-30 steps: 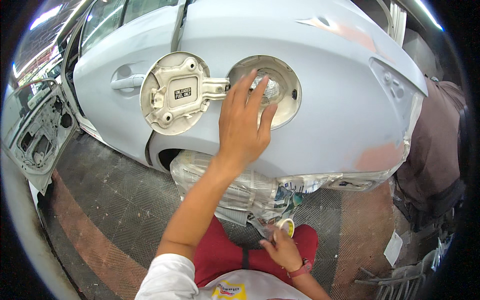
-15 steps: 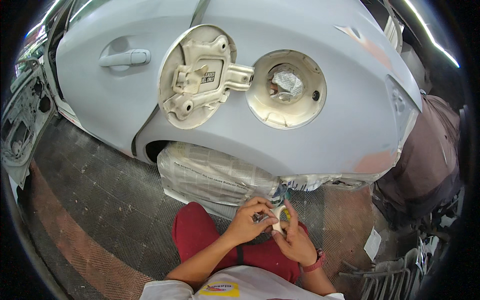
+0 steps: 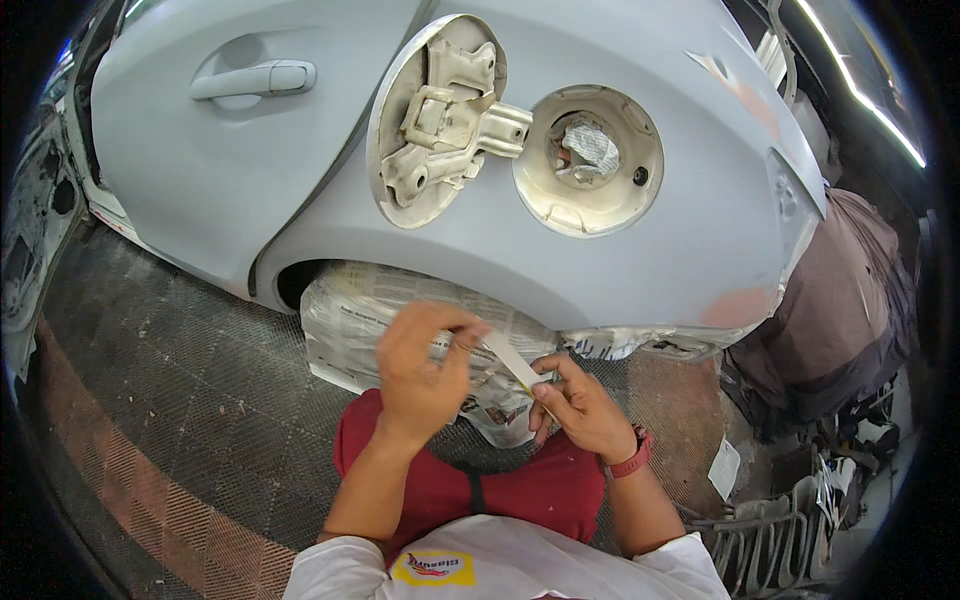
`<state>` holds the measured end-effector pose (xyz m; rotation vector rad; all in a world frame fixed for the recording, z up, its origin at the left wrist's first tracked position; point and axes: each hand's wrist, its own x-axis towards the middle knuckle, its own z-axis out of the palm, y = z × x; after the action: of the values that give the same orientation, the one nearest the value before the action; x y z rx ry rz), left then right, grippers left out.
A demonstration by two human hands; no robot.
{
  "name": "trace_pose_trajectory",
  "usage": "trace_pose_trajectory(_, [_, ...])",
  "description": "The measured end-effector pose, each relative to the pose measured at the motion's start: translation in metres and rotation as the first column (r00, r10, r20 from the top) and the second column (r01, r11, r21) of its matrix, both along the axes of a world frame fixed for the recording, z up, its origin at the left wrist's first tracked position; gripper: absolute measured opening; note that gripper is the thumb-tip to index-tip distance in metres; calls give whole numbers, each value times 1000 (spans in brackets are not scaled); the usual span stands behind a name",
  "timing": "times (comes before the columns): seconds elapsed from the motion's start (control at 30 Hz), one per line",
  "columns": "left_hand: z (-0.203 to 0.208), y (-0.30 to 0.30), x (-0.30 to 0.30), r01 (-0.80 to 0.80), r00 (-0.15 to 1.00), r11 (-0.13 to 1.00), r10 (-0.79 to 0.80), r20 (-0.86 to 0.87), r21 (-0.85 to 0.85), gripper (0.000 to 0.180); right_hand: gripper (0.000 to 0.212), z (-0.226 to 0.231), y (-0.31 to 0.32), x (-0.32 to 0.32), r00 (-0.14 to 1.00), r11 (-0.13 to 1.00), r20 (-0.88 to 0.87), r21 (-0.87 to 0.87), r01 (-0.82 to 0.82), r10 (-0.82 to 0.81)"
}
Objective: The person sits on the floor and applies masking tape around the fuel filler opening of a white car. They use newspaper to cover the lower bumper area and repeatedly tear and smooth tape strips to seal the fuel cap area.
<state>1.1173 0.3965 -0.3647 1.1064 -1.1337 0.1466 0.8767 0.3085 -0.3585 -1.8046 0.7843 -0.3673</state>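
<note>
A pale strip of masking tape (image 3: 511,360) is stretched between my two hands. My left hand (image 3: 418,368), slightly blurred, pinches the upper end of the strip. Closed around the roll end is my right hand (image 3: 588,412), whose fingers hide most of the roll. Beyond them stands a grey car body panel (image 3: 690,240) with its round fuel door (image 3: 440,130) swung out. Crumpled paper (image 3: 590,148) sits inside the cream fuel filler recess (image 3: 545,195). Newspaper (image 3: 345,300) covers the wheel just behind my hands.
A door handle (image 3: 255,80) is at the upper left. Dark fabric (image 3: 820,290) drapes something at the right, above metal racks (image 3: 780,535). Textured floor mats (image 3: 160,370) lie at the left, and a detached door panel (image 3: 40,210) stands at the far left edge.
My left hand has moved up and left, drawing a length of tape off the roll. My right hand still holds the roll. The view has shifted slightly.
</note>
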Motion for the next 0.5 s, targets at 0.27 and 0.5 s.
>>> trace_pose_trajectory(0.27, [2,-4,16,-165,982,985,161,-100,-40,13,10,-35,37,-22,959,264,114,-963,43,258])
trace_pose_trajectory(0.5, [20,7,-5,193,895,981,-168,413,-19,17,32,14,30,-17,679,617,643,-384,687,-355])
